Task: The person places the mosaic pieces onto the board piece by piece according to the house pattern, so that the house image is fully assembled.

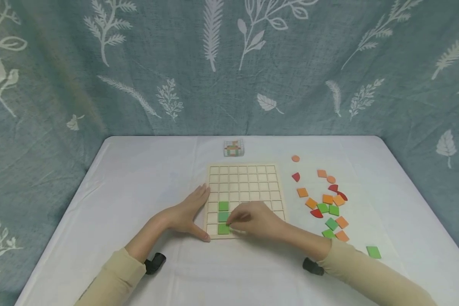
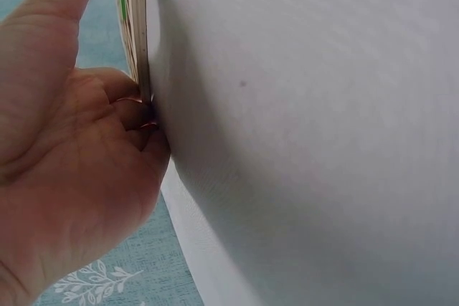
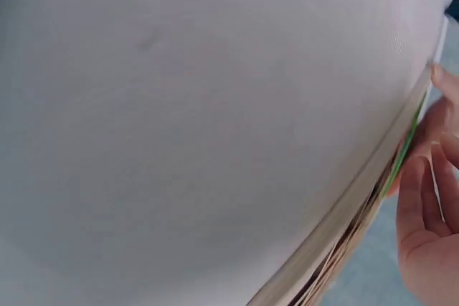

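A wooden grid board (image 1: 243, 164) lies on the table, with three green square tiles (image 1: 223, 206) stacked in a column of cells at its lower left. Along the board's left edge rests my left hand (image 1: 187, 212), fingers extended and spread, thumb at the near left corner. The left wrist view shows that hand's fingers (image 2: 133, 112) against the board's side. My right hand (image 1: 258, 219) reaches over the lower rows with curled fingers, thumb and index fingertips pinching at the right edge of the bottom green tile (image 1: 223, 229). The right hand covers several cells.
To the board's right lie scattered orange squares (image 1: 302, 192), orange discs (image 1: 296, 158), red quarter-circle pieces (image 1: 296, 177) and more green squares (image 1: 373, 252). A small patterned box (image 1: 233, 148) stands behind the board. A leaf-print curtain (image 1: 229, 102) hangs behind the white table (image 1: 153, 170).
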The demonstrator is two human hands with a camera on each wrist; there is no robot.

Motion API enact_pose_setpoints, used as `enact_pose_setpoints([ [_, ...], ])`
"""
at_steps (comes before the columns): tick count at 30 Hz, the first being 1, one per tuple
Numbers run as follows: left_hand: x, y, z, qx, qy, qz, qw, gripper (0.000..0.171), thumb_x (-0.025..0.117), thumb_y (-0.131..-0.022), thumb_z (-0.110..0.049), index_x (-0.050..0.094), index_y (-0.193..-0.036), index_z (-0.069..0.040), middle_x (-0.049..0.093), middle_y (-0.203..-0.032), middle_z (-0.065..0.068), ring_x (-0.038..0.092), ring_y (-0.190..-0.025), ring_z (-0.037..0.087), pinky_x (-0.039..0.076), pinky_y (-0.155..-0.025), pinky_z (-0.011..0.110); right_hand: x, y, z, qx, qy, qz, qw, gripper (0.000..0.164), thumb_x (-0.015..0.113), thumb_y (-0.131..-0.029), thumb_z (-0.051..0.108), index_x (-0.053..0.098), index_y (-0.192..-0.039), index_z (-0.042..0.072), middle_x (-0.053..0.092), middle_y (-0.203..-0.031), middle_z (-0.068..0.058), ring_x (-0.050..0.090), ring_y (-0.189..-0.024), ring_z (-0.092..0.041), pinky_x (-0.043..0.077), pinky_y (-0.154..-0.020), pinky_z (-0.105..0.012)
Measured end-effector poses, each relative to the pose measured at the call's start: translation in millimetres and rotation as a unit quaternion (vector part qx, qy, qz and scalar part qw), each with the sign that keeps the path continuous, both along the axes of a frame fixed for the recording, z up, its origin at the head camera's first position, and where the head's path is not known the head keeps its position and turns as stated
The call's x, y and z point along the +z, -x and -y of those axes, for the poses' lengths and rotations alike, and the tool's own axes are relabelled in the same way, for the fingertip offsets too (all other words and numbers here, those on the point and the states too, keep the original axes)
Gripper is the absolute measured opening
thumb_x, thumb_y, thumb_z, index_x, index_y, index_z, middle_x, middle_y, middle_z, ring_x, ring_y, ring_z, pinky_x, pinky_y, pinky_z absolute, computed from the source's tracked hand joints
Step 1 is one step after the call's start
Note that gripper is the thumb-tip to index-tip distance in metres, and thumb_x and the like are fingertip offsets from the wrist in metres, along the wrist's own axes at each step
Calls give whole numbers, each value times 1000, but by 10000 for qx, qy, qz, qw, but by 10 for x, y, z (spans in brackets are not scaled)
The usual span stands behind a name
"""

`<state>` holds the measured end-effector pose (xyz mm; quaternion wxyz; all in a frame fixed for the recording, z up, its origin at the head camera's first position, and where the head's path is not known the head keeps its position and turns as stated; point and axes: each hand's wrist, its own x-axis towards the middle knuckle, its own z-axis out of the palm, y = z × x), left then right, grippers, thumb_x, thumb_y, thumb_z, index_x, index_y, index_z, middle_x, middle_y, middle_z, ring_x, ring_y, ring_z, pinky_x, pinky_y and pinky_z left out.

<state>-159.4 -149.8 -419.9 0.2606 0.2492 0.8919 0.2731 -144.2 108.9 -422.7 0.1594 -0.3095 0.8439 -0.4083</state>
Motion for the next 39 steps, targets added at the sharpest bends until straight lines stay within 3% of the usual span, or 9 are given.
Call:
enact_pose_setpoints([
  [3, -18, 0, 2, 23, 25, -32, 10000, 135, 88, -65, -46, 0, -153, 6, -9, -160, 24, -8, -147, 37, 5, -118, 52, 29, 33, -138, -476, -6, 295, 9984, 12, 73, -89, 18, 76, -101, 21, 70, -96, 19, 64, -94, -1, 53, -85, -23],
  [7, -29, 8, 1, 60, 52, -29, 10000, 136, 88, -64, -48, 0, -153, 5, -8, -160, 23, -8, -147, 36, 5, -118, 52, 64, 76, -411, -1032, 6, 371, 9940, 14, 72, -89, 20, 75, -103, 18, 70, -100, 12, 64, -95, -7, 54, -86, -26],
  [10, -32, 14, 2, 71, 71, -30, 9999, 137, 88, -64, -48, 0, -153, 5, -8, -160, 23, -8, -147, 36, 6, -118, 52, 75, 108, -652, -1374, 62, 296, 9901, 16, 72, -89, 18, 75, -105, 14, 70, -102, 6, 63, -95, -13, 55, -86, -31],
  [19, -17, 11, -2, 95, 76, -34, 9999, 137, 88, -63, -48, 1, -153, 6, -7, -160, 24, -7, -147, 37, 6, -118, 52, 55, 220, -1346, -2481, -614, -142, 9667, 24, 71, -90, 17, 72, -112, 9, 69, -109, -6, 65, -99, -25, 57, -84, -40],
  [25, -13, 9, -15, 80, 48, -59, 9999, 136, 88, -63, -48, 2, -153, 6, -6, -160, 24, -6, -147, 37, 7, -118, 52, 94, 399, -1765, -2971, -904, -252, 9502, 31, 64, -94, 15, 65, -122, 2, 61, -122, -21, 61, -109, -39, 54, -87, -49],
  [31, -29, 6, -10, 75, 32, -85, 9999, 136, 88, -63, -48, 2, -153, 6, -6, -160, 24, -6, -147, 38, 8, -118, 52, 87, 582, -1973, -3362, -1223, -66, 9338, 36, 59, -96, 13, 59, -129, -1, 54, -132, -25, 52, -118, -42, 52, -92, -51],
  [39, -6, -9, -9, 34, -17, -95, 9999, 134, 88, -64, -47, 2, -153, 6, -6, -160, 24, -6, -147, 37, 7, -118, 52, 62, 729, -2017, -3327, -1646, -76, 9285, 40, 57, -94, 11, 55, -133, -1, 49, -134, -28, 51, -107, -39, 55, -82, -45],
])
